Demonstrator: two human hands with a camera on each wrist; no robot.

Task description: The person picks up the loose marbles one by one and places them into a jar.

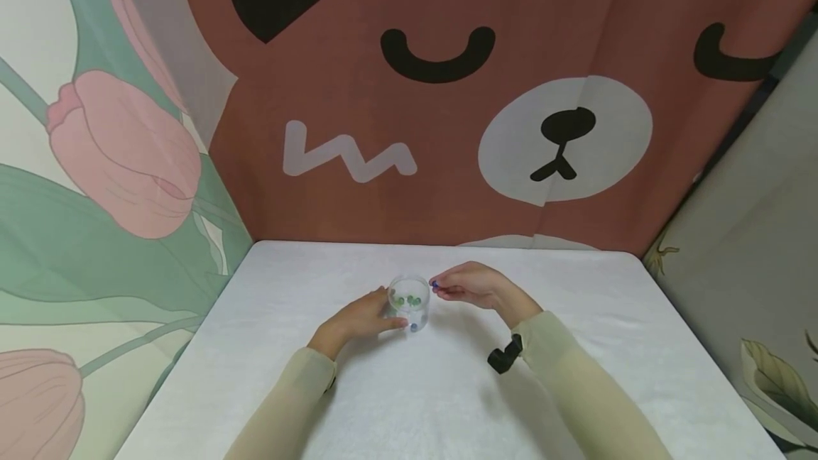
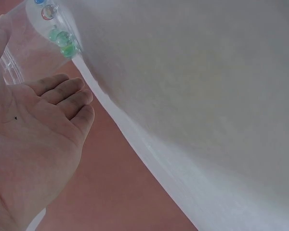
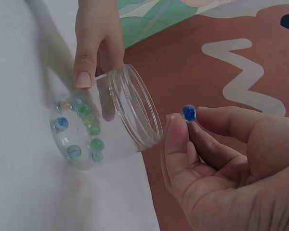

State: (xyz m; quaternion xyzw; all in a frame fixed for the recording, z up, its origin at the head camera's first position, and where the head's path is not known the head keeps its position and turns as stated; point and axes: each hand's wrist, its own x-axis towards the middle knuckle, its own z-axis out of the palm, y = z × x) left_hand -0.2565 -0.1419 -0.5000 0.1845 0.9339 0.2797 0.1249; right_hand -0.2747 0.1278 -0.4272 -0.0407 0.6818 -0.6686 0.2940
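Observation:
A clear, open-topped plastic jar [image 1: 418, 314] stands on the white table, with several glass marbles at its bottom. Green marbles [image 3: 97, 144] and a blue one [image 3: 61, 123] show through its wall in the right wrist view. From the left side, my left hand [image 1: 361, 316] holds the jar, thumb at the front and fingers round the back. Just right of the rim, my right hand [image 1: 476, 284] pinches a blue marble [image 3: 188, 113] between thumb and fingertips. In the left wrist view the jar is only partly visible.
A white cloth covers the table [image 1: 396, 403]. Behind it hangs a brown bear-print curtain [image 1: 447, 197]; a tulip-print curtain [image 1: 121, 155] lines the left side and a pale curtain [image 1: 754, 247] the right. A black strap piece [image 1: 505, 355] sits at the right wrist.

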